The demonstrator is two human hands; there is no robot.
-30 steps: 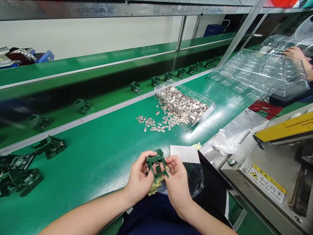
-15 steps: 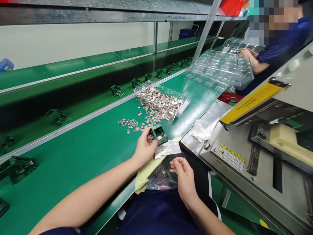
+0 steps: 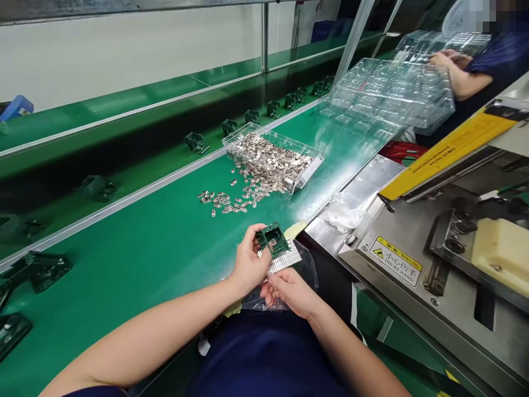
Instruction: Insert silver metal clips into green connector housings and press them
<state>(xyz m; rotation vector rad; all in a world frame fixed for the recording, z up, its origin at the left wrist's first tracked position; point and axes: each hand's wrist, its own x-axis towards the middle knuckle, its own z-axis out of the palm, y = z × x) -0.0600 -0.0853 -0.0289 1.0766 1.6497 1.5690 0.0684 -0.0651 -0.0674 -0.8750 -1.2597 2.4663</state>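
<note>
A dark green plastic housing (image 3: 278, 232) with a square opening is gripped by my left hand (image 3: 249, 266), its thumb reaching over the opening. Directly beneath the housing is a sheet of small silver blocks in a grid (image 3: 291, 257). My right hand (image 3: 294, 292) has its fingertips pinched at the near corner of that sheet, close to my left fingers. Below both hands lies a clear plastic bag (image 3: 309, 264), and a strip of yellow cloth (image 3: 295, 229) shows past the sheet. Just beyond, small metal clips (image 3: 231, 204) are scattered on the green bench.
A clear tray (image 3: 312, 171) heaped with metal clips stands ahead. Dark green housings (image 3: 195, 142) line the belt on the left. At right is a metal machine (image 3: 397, 286) with a hand-injury warning label. Farther off, a co-worker's hands (image 3: 446, 58) are at stacked clear trays (image 3: 392, 94).
My right hand has moved left and up to the sheet's near corner. My left hand has tilted the housing so its opening faces me more. The view has shifted slightly.
</note>
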